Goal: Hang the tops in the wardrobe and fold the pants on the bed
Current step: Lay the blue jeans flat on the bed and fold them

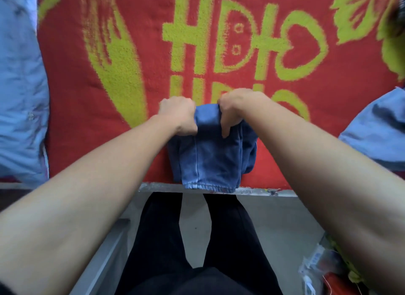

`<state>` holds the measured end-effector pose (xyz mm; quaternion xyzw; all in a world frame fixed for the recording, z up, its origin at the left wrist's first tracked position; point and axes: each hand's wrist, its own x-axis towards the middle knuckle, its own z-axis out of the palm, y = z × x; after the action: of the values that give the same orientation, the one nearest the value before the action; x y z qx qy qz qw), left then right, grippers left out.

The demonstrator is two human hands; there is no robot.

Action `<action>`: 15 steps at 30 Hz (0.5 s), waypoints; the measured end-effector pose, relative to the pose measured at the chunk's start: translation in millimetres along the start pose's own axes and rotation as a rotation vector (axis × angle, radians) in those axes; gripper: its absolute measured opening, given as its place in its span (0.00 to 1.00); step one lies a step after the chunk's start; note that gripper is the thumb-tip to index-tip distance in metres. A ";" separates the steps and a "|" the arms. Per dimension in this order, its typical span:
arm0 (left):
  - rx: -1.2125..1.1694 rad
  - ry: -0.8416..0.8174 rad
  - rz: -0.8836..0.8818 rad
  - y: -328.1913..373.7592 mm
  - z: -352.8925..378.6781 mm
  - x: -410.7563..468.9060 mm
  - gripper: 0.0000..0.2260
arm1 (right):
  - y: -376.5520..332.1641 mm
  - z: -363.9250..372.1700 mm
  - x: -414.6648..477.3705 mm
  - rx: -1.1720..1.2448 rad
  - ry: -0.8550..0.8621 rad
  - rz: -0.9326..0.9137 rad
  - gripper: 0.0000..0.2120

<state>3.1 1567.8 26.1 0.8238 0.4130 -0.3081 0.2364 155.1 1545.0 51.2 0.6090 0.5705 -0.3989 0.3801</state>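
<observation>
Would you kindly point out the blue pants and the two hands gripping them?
blue pants [210, 161]: head view, on the folded panel below the hands.
left hand [178, 116]: head view, on the back of the hand.
right hand [235, 107]: head view, on the back of the hand.

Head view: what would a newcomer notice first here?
The red blanket with large yellow-green letters fills the upper part of the view. At its near edge, in the middle, the left hand and the right hand grip the top of the folded blue pants. Light blue garments lie at both sides.
</observation>
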 end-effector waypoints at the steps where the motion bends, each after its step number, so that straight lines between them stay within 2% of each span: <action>1: -0.013 0.027 0.005 0.8 6.0 -10.1 0.14 | -2.1 8.5 -4.5 -0.008 0.036 -0.003 0.36; 3: -0.068 0.070 -0.016 2.9 18.1 -29.8 0.12 | -6.9 24.9 -13.5 0.003 0.102 -0.011 0.33; 7: -0.185 0.132 -0.077 11.3 24.3 -63.4 0.13 | -15.6 39.2 -45.5 0.102 0.249 -0.056 0.17; 11: -0.087 0.198 -0.062 21.5 0.1 -104.1 0.11 | -19.7 36.6 -98.2 0.100 0.395 -0.033 0.15; 15: -0.090 0.388 -0.058 7.2 -55.0 -150.3 0.13 | -37.9 7.3 -159.5 0.134 0.611 0.021 0.18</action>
<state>-44.3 1518.9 171.1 0.8440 0.4879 -0.1315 0.1799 111.9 1478.1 194.7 0.7304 0.6243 -0.2301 0.1541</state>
